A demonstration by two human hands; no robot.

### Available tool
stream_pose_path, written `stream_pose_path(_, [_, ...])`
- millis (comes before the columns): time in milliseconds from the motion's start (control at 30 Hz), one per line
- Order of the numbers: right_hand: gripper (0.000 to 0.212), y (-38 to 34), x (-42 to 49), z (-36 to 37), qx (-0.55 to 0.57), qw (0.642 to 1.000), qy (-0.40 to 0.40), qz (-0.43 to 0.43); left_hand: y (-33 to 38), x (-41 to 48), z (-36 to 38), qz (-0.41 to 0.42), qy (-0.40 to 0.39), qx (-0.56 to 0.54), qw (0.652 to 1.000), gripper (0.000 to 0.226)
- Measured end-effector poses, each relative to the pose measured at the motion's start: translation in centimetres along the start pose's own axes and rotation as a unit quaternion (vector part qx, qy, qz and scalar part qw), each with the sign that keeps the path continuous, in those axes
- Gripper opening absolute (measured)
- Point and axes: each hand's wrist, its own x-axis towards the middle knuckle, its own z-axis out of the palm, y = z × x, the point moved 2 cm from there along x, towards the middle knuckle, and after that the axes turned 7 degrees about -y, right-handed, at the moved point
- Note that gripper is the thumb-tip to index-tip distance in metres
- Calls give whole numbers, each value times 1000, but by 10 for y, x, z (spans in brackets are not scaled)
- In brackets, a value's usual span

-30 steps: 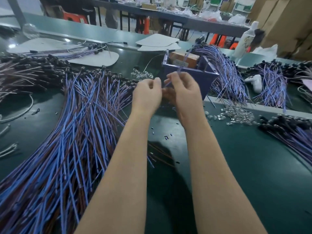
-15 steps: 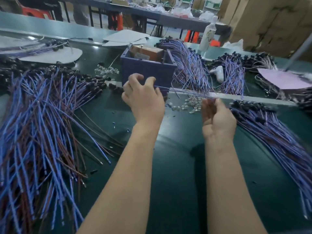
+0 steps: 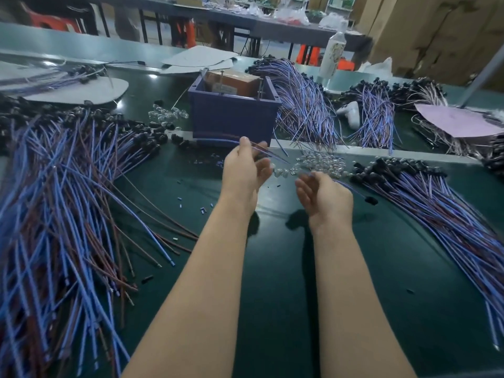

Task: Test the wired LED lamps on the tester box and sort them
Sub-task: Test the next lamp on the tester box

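The purple tester box (image 3: 231, 115), with a brown block inside, stands at the middle of the green table. Just in front of it my left hand (image 3: 245, 170) pinches a thin blue wired lamp (image 3: 218, 141) between thumb and fingers; its wires stick out on both sides. My right hand (image 3: 323, 196) hovers lower right with its fingers relaxed and nothing in them. A single lamp with a black head (image 3: 369, 199) lies right beside it, at the edge of the right pile of wired lamps (image 3: 436, 214). A much larger left pile of wired lamps (image 3: 68, 200) fans out over the left of the table.
More lamp bundles (image 3: 305, 110) lie behind and to the right of the box. Clear LED caps (image 3: 319, 162) are scattered between box and right pile, others (image 3: 167, 115) left of the box. A white bottle (image 3: 334, 55), a white handheld device (image 3: 350, 113) and a pink sheet (image 3: 458, 121) sit at the back right.
Both hands came away from the box. My right hand swung right to the right pile, opened and let a lamp go there. My left hand stayed in front of the box, holding wires.
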Motion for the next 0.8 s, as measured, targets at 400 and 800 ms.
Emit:
stream_pose_path(400, [23, -12, -17, 20, -434, 837, -18, -335, -6, 6, -17, 64, 2, 26, 998, 30])
stream_pose_path(800, [17, 21, -1, 34, -552, 787, -204, -183, -3, 8, -32, 170, 95, 119, 974, 15])
